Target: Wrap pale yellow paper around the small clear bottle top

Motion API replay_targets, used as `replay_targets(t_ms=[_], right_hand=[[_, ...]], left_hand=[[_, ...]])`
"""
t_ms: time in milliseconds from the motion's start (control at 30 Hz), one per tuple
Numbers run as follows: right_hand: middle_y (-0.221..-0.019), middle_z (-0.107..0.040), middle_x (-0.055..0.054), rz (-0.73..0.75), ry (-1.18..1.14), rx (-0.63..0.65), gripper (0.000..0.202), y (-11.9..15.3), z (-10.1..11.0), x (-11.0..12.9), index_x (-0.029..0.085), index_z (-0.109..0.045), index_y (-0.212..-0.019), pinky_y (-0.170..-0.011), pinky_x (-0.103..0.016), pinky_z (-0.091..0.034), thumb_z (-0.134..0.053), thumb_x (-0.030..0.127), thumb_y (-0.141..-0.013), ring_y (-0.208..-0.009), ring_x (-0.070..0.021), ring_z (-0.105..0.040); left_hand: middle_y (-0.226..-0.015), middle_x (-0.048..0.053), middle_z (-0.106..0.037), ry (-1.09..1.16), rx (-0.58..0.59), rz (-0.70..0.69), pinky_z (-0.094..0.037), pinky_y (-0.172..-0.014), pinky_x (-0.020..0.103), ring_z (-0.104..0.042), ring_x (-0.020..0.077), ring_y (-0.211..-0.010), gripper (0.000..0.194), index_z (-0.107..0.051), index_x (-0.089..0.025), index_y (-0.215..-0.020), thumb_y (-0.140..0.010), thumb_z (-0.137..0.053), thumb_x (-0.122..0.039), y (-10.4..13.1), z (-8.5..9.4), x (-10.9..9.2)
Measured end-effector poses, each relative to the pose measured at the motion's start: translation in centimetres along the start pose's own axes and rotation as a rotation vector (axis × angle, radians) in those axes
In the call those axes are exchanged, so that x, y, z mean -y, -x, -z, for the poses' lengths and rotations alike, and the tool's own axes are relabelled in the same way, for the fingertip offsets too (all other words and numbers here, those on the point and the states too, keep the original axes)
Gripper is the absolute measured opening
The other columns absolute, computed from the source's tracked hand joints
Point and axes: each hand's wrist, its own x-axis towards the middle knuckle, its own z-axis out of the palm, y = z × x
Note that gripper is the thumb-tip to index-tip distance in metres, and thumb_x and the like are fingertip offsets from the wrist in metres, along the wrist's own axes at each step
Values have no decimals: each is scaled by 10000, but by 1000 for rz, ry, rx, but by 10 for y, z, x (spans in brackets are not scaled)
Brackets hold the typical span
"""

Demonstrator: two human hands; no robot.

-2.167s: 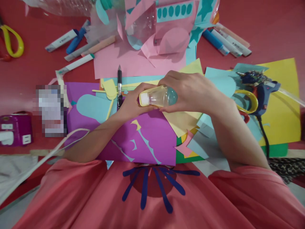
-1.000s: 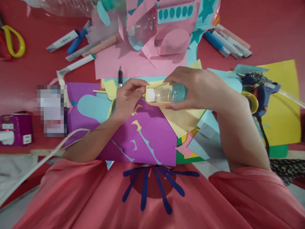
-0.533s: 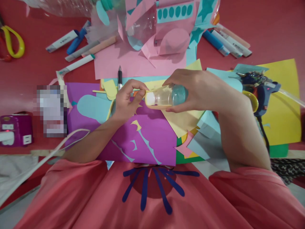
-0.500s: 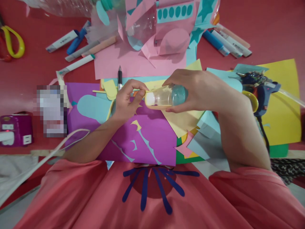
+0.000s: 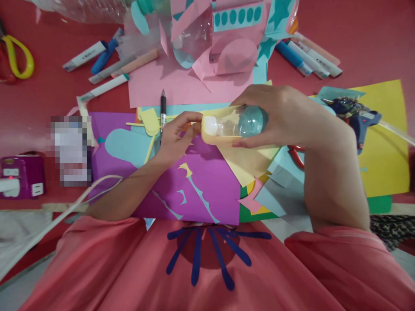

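A small clear plastic bottle (image 5: pixel 231 128) with a white cap lies sideways above the coloured paper, its cap pointing left. My right hand (image 5: pixel 283 114) is wrapped round the bottle's pale-blue bottom end. A pale yellow paper strip (image 5: pixel 222 139) runs along the bottle and bends round the cap. At that bend, the thumb and fingertips of my left hand (image 5: pixel 177 136) are pinched together against the strip's edge. Beneath both hands lies a purple sheet (image 5: pixel 207 190) with cut scraps on it. Yellow cut-out pieces (image 5: pixel 151 122) and a black pen (image 5: pixel 163 106) are beside my left hand.
A pink paper-covered model (image 5: pixel 238 39) stands at the back, with markers (image 5: pixel 94 56) on both sides. A blue glue gun (image 5: pixel 366 125) rests at right, near red-handled scissors (image 5: pixel 296 156). Yellow-handled scissors (image 5: pixel 21 56) lie far left; a white cable (image 5: pixel 74 203) crosses the lower left.
My right hand has moved slightly right and away from me with the bottle and strip. My left hand followed a little to the right. Red scissor handles now show beside my right wrist.
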Motion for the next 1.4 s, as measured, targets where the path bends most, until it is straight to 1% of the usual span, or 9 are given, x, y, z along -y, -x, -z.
replay_targets(t_ms=[133,300,633,767,900,1067,1133,1233,1400], right_hand=[[-1157,-725,-109,-2,-14,1,443,0,2,-1,268,-634,-1105,-854,-466,-512,-648,544,-758,-1050,-353,-663],[-1180,-717,-117,-13,-15,20,466,0,2,1,266,-622,-1123,-865,-460,-505,-650,549,-754,-1060,-350,-658],[-1167,-713,-115,-12,18,29,482,0,1,1,263,-616,-1128,-833,-455,-508,-672,554,-748,-1051,-351,-665],[-1156,-712,-139,-19,43,49,481,0,2,2,231,-631,-1131,-815,-456,-508,-671,539,-763,-1045,-360,-669],[-1156,-717,-130,-19,41,49,467,0,2,2,246,-633,-1119,-796,-453,-511,-665,554,-770,-1043,-363,-678],[-1193,-709,-143,-40,59,48,499,0,1,3,229,-639,-1170,-821,-461,-502,-672,530,-772,-1083,-379,-673],[-1203,-709,-148,-59,77,39,493,0,0,3,225,-639,-1193,-823,-453,-494,-675,501,-786,-1098,-382,-670],[-1193,-722,-122,-68,110,7,474,0,-4,1,249,-646,-1188,-774,-430,-488,-686,512,-795,-1058,-369,-679],[-1172,-732,-77,-60,129,-54,521,-1,-11,0,283,-659,-1215,-726,-393,-482,-684,589,-794,-996,-334,-684]], left_hand=[[-908,-28,-733,23,-1,61,-614,-716,242,-742,124,-850,191,-683,-279,-1011,-997,-564,-429,1,-3,-1],[-839,-44,-726,100,-34,66,-603,-666,224,-736,104,-777,107,-683,-277,-948,-947,-665,-383,-1,-5,0],[-742,-34,-687,93,-39,185,-570,-603,238,-685,98,-675,292,-645,-236,-837,-929,-648,-513,0,-5,1],[-753,-31,-688,112,-37,239,-569,-612,238,-682,101,-688,292,-655,-233,-832,-913,-668,-513,1,-4,0],[-759,-39,-689,128,-35,258,-560,-605,230,-680,100,-690,244,-669,-234,-828,-889,-710,-466,1,-4,0],[-775,-53,-671,116,-66,171,-557,-621,210,-686,83,-706,168,-647,-256,-884,-906,-703,-412,1,-5,-1],[-811,-45,-667,97,-67,125,-556,-642,215,-686,83,-734,175,-629,-264,-923,-935,-659,-436,1,-5,-3],[-869,-17,-664,23,-16,37,-556,-688,257,-671,105,-784,250,-602,-261,-948,-967,-579,-509,2,-3,-6],[-778,-27,-624,-149,15,-81,-506,-633,273,-606,114,-702,289,-549,-257,-882,-914,-657,-523,3,-2,-9]])
